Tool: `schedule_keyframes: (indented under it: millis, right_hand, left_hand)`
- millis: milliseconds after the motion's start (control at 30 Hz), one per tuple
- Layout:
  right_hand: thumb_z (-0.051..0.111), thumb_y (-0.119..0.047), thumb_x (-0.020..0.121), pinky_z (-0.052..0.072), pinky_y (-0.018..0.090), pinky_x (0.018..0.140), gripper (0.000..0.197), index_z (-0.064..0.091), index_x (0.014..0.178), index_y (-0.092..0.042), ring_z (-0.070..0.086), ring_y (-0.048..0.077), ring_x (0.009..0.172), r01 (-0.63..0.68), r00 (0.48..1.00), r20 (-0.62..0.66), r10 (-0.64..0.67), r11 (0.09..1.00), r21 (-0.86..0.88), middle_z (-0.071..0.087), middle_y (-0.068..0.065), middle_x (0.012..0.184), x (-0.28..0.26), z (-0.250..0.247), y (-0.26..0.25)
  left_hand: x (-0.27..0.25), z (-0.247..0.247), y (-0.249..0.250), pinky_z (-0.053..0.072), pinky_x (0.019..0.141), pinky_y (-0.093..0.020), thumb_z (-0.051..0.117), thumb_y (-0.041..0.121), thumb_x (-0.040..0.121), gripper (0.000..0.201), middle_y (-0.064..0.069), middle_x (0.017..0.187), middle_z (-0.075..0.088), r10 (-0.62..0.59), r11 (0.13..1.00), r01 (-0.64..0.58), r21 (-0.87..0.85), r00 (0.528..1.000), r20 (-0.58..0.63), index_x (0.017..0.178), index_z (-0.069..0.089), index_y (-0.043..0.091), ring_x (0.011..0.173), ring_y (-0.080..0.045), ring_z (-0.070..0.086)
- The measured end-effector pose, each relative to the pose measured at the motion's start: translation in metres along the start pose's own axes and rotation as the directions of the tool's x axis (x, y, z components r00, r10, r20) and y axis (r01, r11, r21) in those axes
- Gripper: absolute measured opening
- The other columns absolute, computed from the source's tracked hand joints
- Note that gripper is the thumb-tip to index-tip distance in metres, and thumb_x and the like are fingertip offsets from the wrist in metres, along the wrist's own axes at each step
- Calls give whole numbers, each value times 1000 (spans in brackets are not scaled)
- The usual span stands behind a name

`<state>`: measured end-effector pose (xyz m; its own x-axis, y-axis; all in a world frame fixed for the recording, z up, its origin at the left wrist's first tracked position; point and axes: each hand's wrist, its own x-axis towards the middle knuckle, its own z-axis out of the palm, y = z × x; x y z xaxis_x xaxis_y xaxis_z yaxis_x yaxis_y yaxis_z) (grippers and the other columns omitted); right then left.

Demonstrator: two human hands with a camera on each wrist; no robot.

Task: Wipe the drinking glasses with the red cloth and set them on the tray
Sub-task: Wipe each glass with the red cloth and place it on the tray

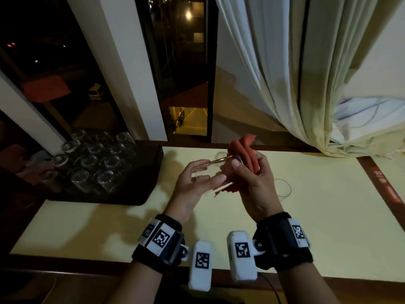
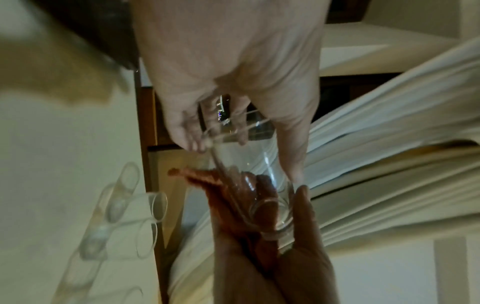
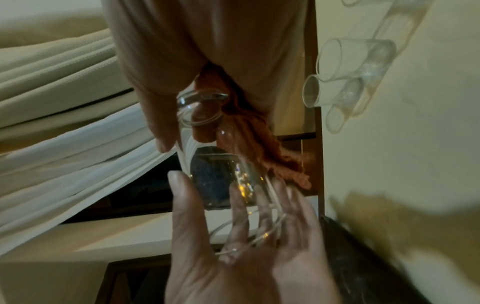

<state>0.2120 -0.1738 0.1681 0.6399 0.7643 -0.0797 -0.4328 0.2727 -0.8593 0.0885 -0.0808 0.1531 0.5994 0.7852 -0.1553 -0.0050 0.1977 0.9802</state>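
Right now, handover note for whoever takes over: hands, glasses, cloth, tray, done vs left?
Left hand: cradles the drinking glass held sideways above the table.
Right hand: grips the red cloth against the glass's far end.
Tray, far left: about a dozen glasses standing on it.
Left: more unwiped glasses stand on the table at right; finish this one, tray it, then those.

Pale yellow table (image 1: 317, 216), dark wood border. On it, far left: black tray (image 1: 140, 194) w/ upturned clear glasses (image 1: 92, 165) in rows. Right of centre: more clear glasses (image 1: 283, 189) directly on tabletop, hard to make out in head view; standing upright in wrist views (image 3: 345, 67).
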Motion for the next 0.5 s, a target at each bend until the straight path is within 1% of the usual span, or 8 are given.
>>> schedule_keyframes:
  millis: [33,100,167,233,300,367,433,500]
  right_hand:
    - [88,-21,66,51,35,52,60,53,114,-12,70,31,73,-1,1000,-12,0,998,-61,70,15,91,-1,-3,-3]
    - [82,-15,68,46,30,45,54,54,114,-9,67,32,66,-12,1000,-16,10,988,-153,68,20,88,0,-6,-7]
    - [82,-14,68,46,29,43,54,55,114,-6,64,33,63,-34,999,8,36,978,-205,67,27,89,1,-8,-9]
    - [84,-15,66,51,30,45,50,58,109,-8,65,32,63,-51,998,22,58,967,-249,68,24,92,2,-7,-8]
    - [84,-16,66,58,34,57,48,60,107,-8,69,30,71,-65,997,21,73,958,-281,71,20,95,1,-6,-5]
    - [83,-14,74,59,34,64,44,59,110,-4,69,27,76,-79,997,0,82,954,-289,72,17,94,1,-4,-2]
    - [76,-18,87,56,32,58,37,58,114,-2,67,27,75,-94,996,-14,94,954,-285,71,19,94,0,-5,1]
    - [63,-32,98,48,32,51,34,57,119,-6,64,24,67,-130,991,-9,132,955,-268,71,17,97,-2,-5,1]
  left_hand:
    - [2,-3,1,52,75,-16,84,54,40,86,10,126,59,0,997,-2,79,999,33,120,60,33,110,-11,63]
    - [8,-8,4,53,78,-16,87,50,43,88,9,128,60,-29,978,3,207,992,123,123,59,32,109,-9,64]
    - [10,-12,7,55,83,-18,89,47,49,87,5,130,63,-78,958,1,287,963,258,128,58,27,108,-9,67]
    - [9,-12,6,56,94,-29,89,45,54,86,3,128,67,-120,945,0,328,931,344,131,57,23,109,-11,69]
    - [6,-11,3,55,98,-43,92,43,53,88,1,125,69,-153,940,28,340,925,346,131,56,22,109,-16,70]
    - [7,-10,-1,55,97,-50,94,46,50,88,-3,119,72,-167,940,57,336,937,306,128,59,22,109,-19,70]
    - [5,-7,1,56,97,-48,91,46,52,77,-2,109,76,-153,935,51,352,950,270,120,63,22,104,-19,72]
    - [3,-4,3,55,96,-39,88,43,59,62,4,105,76,-143,938,66,340,968,205,114,66,25,101,-15,73]
